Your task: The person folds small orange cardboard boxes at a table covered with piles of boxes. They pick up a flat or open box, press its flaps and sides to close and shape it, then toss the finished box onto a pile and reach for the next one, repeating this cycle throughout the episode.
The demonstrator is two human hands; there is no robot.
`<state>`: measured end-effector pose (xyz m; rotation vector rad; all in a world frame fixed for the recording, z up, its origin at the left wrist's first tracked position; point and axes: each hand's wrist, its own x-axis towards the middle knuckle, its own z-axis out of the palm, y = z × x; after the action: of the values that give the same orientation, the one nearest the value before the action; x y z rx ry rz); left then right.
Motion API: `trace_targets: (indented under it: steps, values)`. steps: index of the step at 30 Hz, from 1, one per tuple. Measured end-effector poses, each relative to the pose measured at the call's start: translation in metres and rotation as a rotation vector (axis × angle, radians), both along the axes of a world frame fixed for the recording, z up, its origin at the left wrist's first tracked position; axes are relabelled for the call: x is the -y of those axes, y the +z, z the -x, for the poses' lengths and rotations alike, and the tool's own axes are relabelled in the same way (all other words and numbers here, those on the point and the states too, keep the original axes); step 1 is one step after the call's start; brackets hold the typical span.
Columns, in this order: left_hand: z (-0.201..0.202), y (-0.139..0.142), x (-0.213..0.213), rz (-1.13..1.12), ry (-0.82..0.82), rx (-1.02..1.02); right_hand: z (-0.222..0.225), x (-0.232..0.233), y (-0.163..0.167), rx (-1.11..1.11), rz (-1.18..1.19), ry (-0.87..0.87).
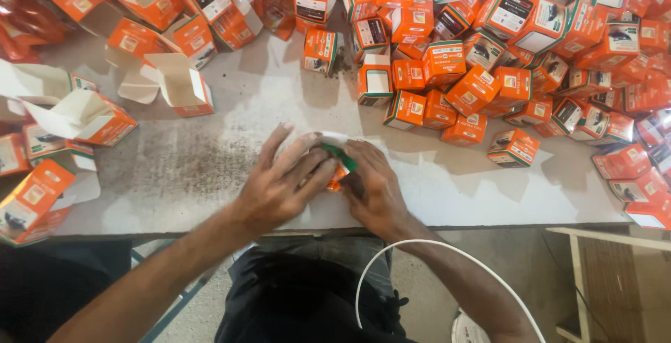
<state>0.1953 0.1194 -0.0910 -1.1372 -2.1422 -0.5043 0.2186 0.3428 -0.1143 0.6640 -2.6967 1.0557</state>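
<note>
- The left hand [283, 179] and the right hand [374, 186] meet at the middle of the white table [447, 186], near its front edge.
- Between them lies one small orange box [337, 172] with a green edge; only a little part of it shows, the rest is hidden under the fingers.
- The left hand lies over the box from the left with fingers spread and bent down on it; the right hand closes on it from the right. Both hands hold this box.
- Behind the box, to the right, is a big pile of closed orange boxes [489, 56].
- Behind the box, to the left, lie open boxes with white flaps [175, 81].
- A white cable [419, 245] curves in front of the table edge, near the right forearm.
</note>
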Motion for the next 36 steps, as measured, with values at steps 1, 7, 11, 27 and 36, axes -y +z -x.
trace_targets:
  steps: [1,7,11,27,36]
  values:
    - [0.0,-0.001,-0.004,-0.003,0.023,0.053,-0.001,0.001,-0.001,-0.012,0.003,-0.009]
    - [0.001,0.0,-0.023,-0.328,0.142,0.368,-0.004,0.004,0.0,-0.016,-0.013,-0.032]
    - [0.01,-0.003,-0.027,-0.648,0.223,1.11,-0.008,0.007,0.005,0.052,0.038,-0.075]
    - [0.028,-0.007,0.005,-0.841,-0.247,1.743,-0.007,0.021,0.022,-0.17,-0.12,0.021]
    - [0.016,-0.008,-0.003,-0.411,-0.286,0.454,-0.011,0.011,0.004,-0.11,0.035,-0.03]
